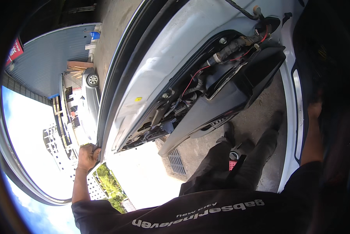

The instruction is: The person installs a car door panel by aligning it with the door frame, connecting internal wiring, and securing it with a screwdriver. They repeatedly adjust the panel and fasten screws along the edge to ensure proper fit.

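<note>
My left hand (88, 156) is closed around the edge of an open white car door (155, 87), with the thumb on the near side. A dark grey door trim panel (225, 93) stands off the door's inner metal at an angle. In the gap behind it lie a taped wiring harness (231, 48) and a thin red wire (194, 76). On the far right, my right hand (315, 109) reaches into deep shadow beside the car's white door sill (298, 105). Its fingers are too dark to make out.
My legs (210, 160) stand on concrete by the sill, near a metal drain grate (177, 162). Something red (232, 165) lies on the ground between them. Beyond the door are a parked silver-grey car (90, 99), stacked boards (76, 69) and a blue-grey corrugated wall (52, 58).
</note>
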A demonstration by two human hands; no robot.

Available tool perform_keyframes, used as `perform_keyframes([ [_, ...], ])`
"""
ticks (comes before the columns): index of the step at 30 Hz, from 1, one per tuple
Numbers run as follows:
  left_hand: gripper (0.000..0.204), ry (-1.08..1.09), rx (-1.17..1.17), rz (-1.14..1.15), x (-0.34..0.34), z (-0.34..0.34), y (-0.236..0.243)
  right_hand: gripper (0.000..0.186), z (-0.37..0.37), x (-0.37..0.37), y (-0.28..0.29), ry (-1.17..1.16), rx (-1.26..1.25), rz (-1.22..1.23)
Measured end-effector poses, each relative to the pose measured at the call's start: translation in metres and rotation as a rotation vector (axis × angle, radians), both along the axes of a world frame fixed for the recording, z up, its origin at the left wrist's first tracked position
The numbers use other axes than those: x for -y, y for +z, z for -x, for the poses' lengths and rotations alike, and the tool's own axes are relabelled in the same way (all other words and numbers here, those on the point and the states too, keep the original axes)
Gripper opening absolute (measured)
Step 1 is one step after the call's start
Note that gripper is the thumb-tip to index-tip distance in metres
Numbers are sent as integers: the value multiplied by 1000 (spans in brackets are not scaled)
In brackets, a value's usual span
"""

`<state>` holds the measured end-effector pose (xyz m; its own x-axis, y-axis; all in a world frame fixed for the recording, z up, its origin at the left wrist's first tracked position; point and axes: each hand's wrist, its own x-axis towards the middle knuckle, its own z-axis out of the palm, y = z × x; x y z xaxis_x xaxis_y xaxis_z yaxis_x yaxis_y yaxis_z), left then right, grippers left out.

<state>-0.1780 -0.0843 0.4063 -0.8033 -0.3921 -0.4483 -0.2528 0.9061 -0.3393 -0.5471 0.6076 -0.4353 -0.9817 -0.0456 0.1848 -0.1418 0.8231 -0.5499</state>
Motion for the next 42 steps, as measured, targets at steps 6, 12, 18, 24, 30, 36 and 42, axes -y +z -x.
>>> perform_keyframes([
  [6, 28, -75, -5, -117, 12, 0, 5, 39, -114, 72, 175, -256, 410, 617],
  [12, 33, -249, -16, -112, 32, -9, 4, 36, -277, 186, 377, -513, 860, 1097],
  [18, 36, -380, -114, -174, 50, -16, -5, 49, -383, 285, 470, -527, 778, 1384],
  [24, 40, -415, -63, -179, 43, -8, 0, 32, -427, 309, 496, -446, 575, 1435],
  [30, 44, -413, -8, -151, 41, -5, 0, 27, -430, 329, 458, -573, 672, 1422],
  [36, 45, -396, -12, -151, 45, -1, -4, 39, -464, 368, 450, -579, 552, 1252],
  [42, 46, -352, 37, -160, 43, 0, -3, 38, -545, 402, 471, -640, 578, 1136],
])
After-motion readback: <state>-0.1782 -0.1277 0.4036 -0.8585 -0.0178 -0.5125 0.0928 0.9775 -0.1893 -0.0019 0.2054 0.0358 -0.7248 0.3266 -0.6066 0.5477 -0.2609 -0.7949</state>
